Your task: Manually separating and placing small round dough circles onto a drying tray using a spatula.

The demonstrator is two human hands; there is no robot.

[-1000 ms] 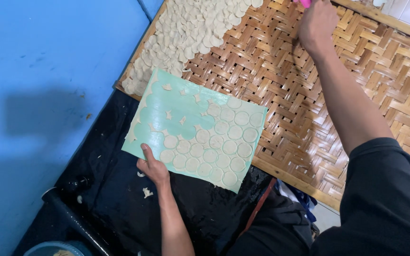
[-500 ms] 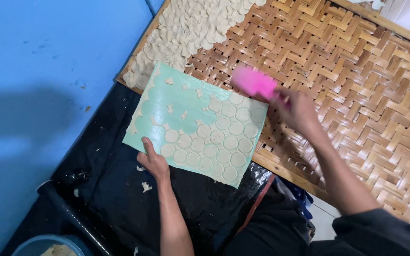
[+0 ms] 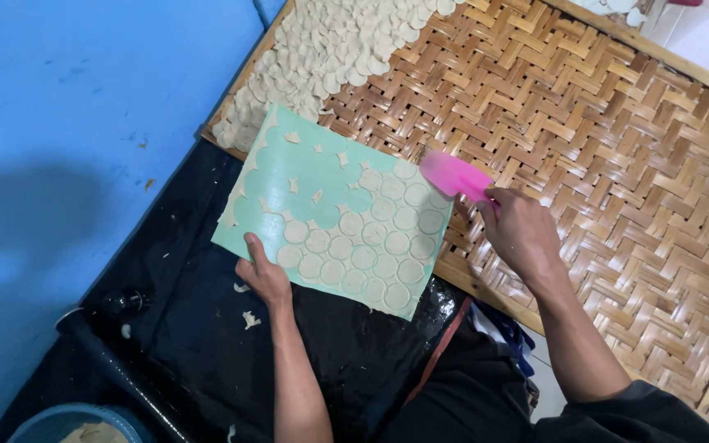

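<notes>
My left hand grips the near edge of a mint-green board, thumb on top. The board tilts over a black cloth and carries several pale round dough discs on its right and lower part, with small scraps on the bare upper left. My right hand holds a pink flat scraper, whose blade touches the board's right edge. Beyond lies a woven bamboo tray with many dough discs spread across its upper left corner.
A blue wall or panel fills the left side. Black cloth covers my lap under the board, with dough scraps on it. A blue bucket rim shows at bottom left, and white tile floor at top right.
My right hand came back from the far side of the bamboo tray with the pink scraper and brought it to the board's right edge. The left hand kept its hold on the board.
</notes>
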